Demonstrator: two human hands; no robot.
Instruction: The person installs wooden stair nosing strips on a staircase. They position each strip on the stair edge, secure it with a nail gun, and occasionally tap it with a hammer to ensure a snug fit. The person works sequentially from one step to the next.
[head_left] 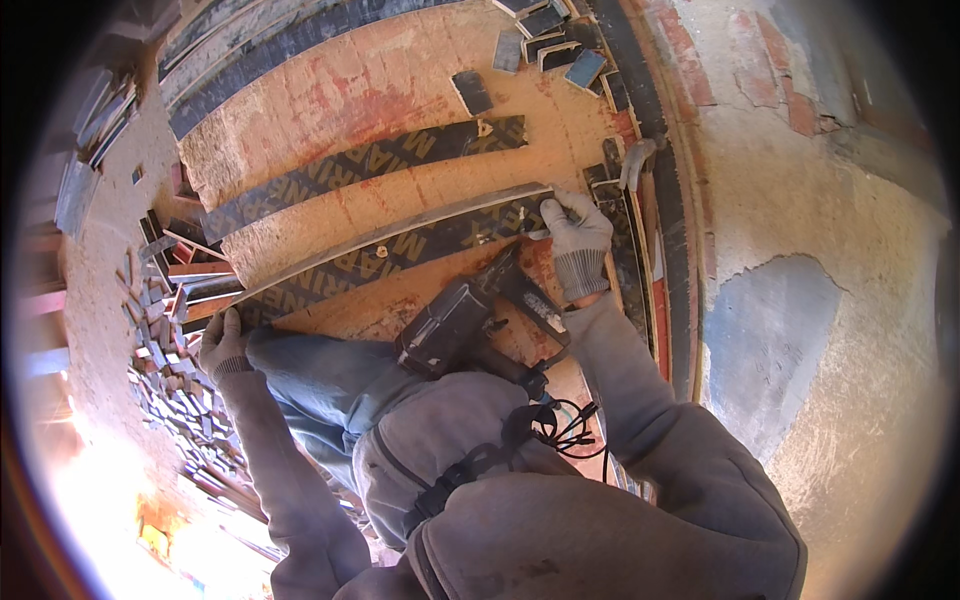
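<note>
A long, narrow strip of dark-faced plywood (345, 272) with printed yellow lettering spans the work surface in front of me. At its left end, my left hand (222, 345) in a grey knit-cuffed glove has its fingers closed on the edge. My right hand (577, 232), gloved the same way, pinches the strip's right end. Just below the strip lies a black nail gun (450, 325), close to my lap and touched by neither hand. Farther off, a second similar strip (300, 192) lies roughly parallel to the held one.
Dusty, red-stained boarding forms the work surface (330, 90). Small dark plywood offcuts (507, 50) cluster at its far right corner, and long dark boards (235, 75) lie along the far side. On the floor at left is a heap of wood scraps (185, 370). A worn wall (800, 200) stands right.
</note>
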